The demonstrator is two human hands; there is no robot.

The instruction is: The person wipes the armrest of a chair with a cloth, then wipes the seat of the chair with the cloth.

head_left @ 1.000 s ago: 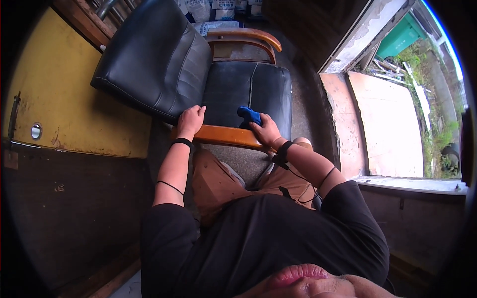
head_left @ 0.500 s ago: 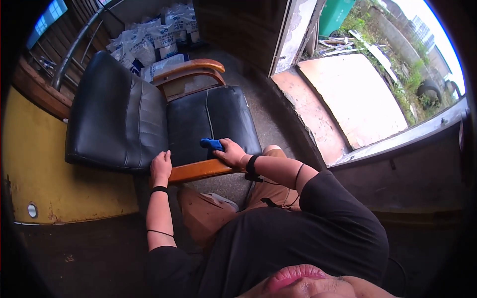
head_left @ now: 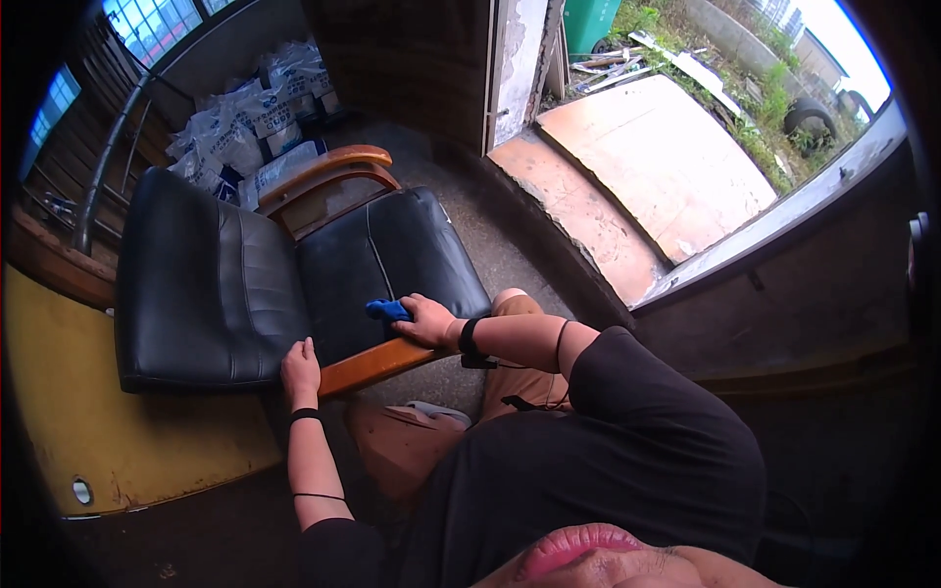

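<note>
A black padded armchair (head_left: 263,294) with wooden arms stands before me, its backrest at the left. My left hand (head_left: 301,370) grips the rear end of the near wooden armrest (head_left: 377,365), close to the bottom corner of the backrest; its thumb points up and some fingers are hidden. A bunched blue cloth (head_left: 388,311) is in my right hand (head_left: 427,321), which is closed on it and rests on the front part of the same armrest, over the seat's edge. The far armrest (head_left: 343,162) is untouched.
White plastic bags (head_left: 260,122) are piled behind the chair. A yellow panel (head_left: 167,441) lies at the left, beside a metal rail (head_left: 108,162). To the right, an open doorway has a raised stone step (head_left: 578,211), with a green bin (head_left: 591,24) outside.
The view has shifted, so the chair and doorway sit further left, and the chair lower. Both hands keep about the same places on the armrest, the right still with the blue cloth.
</note>
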